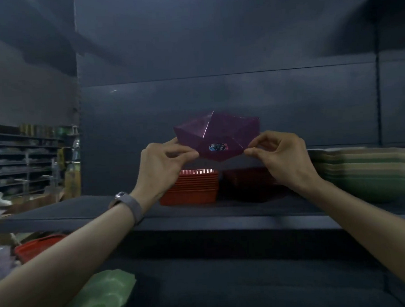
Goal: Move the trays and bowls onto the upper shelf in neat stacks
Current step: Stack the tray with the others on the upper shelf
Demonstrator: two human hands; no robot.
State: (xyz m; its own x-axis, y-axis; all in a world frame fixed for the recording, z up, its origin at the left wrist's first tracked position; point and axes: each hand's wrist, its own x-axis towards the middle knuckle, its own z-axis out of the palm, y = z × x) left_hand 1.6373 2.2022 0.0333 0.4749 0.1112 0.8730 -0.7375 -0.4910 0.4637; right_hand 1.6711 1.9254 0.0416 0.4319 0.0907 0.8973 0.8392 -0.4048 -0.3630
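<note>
I hold a purple bowl (pixel 217 135) up in front of me with both hands, above the upper shelf (pixel 82 211) and touching nothing on it. My left hand (pixel 161 165) pinches its left edge between thumb and curled fingers, and my right hand (pixel 281 158) pinches the right edge the same way. The bowl is faceted and see-through, tipped so that its base faces me, with a small round sticker (pixel 217 147) on the base. A watch (pixel 126 202) sits on my left wrist.

On the shelf below the bowl stands a neat stack of red trays (pixel 191 186), partly behind my left hand. Just right of it, behind my right hand, is a darker red stack (pixel 250 181); I cannot tell what it is made of. Further right on the same shelf stands a stack of green bowls (pixel 366 170), blurred at the frame's edge.

On the lower shelf (pixel 227 288), under my left forearm, lies one green bowl (pixel 103 297). A red basket (pixel 35 246) shows beyond the shelf's left end.
</note>
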